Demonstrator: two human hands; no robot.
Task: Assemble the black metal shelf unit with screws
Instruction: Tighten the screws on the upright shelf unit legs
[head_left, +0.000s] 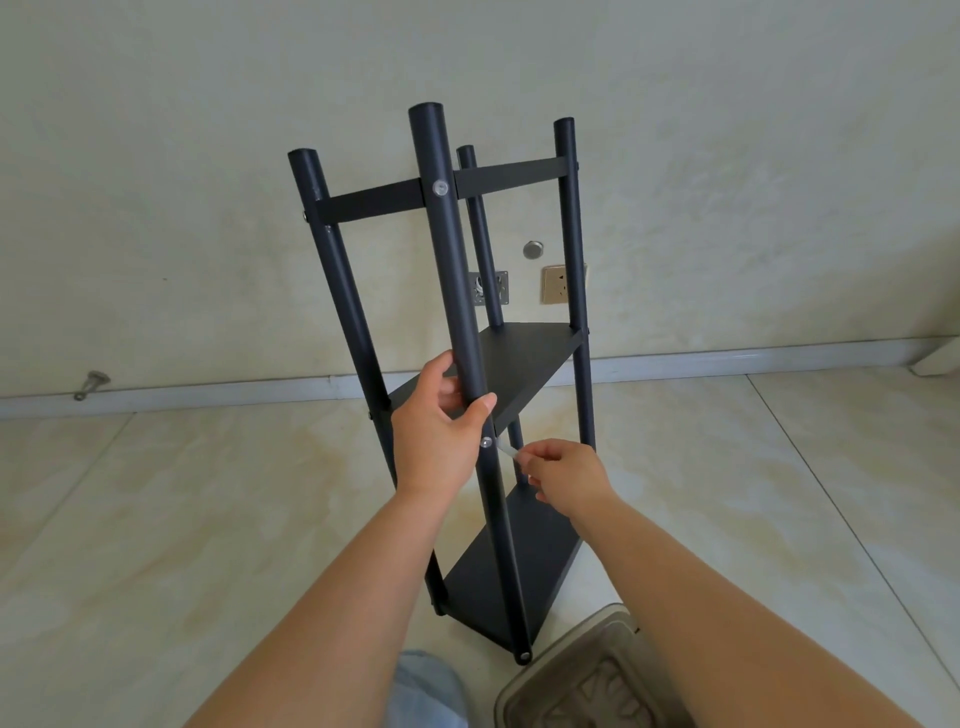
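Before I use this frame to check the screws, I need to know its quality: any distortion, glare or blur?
Head view: wide-angle bending curves the baseboard and splays the shelf unit's posts; light is soft and even, shadows faint; no strong glare; the screw beside the left hand reads clearly, but the small pale tool pinched by the right hand is slightly blurred.

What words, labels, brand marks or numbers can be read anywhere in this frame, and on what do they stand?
None can be read.
Black shelf unit: no lettering shows.
Wall socket: no markings legible.
Tray on the floor: raised pattern, too blurred to read.
Small tool pinched in the right hand: no marking visible.
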